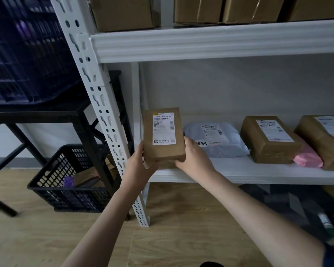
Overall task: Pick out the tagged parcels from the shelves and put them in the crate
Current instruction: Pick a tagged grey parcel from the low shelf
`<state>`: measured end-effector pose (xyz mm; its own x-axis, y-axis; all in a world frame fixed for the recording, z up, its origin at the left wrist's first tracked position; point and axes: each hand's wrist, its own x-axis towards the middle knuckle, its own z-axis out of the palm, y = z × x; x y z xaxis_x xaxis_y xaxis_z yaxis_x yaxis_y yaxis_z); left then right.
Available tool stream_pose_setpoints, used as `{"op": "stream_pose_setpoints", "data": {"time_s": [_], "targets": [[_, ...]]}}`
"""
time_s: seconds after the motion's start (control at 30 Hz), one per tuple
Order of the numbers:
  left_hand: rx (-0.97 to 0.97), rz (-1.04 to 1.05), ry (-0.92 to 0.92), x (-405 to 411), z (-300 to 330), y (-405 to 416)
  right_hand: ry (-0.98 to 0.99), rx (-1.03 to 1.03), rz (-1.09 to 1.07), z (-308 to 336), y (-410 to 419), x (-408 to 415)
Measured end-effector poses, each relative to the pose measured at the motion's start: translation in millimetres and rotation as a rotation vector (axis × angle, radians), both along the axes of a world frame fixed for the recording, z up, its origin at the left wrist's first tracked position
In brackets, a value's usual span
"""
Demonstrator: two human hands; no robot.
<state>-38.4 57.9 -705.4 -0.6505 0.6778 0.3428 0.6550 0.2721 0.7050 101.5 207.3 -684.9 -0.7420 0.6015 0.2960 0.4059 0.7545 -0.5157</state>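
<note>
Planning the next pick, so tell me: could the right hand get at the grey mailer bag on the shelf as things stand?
Probably not yet: the right hand grips the small brown box together with the left hand. The grey mailer bag lies just beyond it, uncovered.

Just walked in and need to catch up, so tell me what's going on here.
A person is holding a small brown cardboard parcel with both hands, left hand and right hand, label up at the left end of the white shelf. A grey mailer bag and two more brown parcels lie on that shelf. The black crate sits on the floor to the left, some items already inside.
</note>
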Motion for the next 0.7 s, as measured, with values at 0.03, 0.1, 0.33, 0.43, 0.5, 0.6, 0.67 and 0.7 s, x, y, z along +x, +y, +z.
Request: {"op": "stream_pose_setpoints", "data": {"time_s": [0.03,0.1,0.33,0.43,0.5,0.6,0.67,0.7], "targets": [[0.020,-0.002,0.005,3,0,-2,0.014,0.013,0.006,2,-1,3],[0.053,0.001,0.023,7,2,-5,0.045,0.046,0.005,6,-4,9],[0.150,0.029,0.236,23,11,-22,0.191,0.140,-0.002,15,-18,31],[0.168,0.020,0.271,27,12,-25,0.203,0.147,0.002,15,-19,35],[0.162,0.009,0.272,27,14,-24,0.202,0.152,0.003,16,-19,36],[0.166,-0.005,0.273,28,14,-22,0.202,0.151,-0.004,17,-17,37],[0.168,0.001,0.233,28,15,-21,0.214,0.145,-0.004,17,-17,37],[0.168,0.000,0.215,28,15,-21,0.221,0.139,-0.001,16,-18,37]]}}
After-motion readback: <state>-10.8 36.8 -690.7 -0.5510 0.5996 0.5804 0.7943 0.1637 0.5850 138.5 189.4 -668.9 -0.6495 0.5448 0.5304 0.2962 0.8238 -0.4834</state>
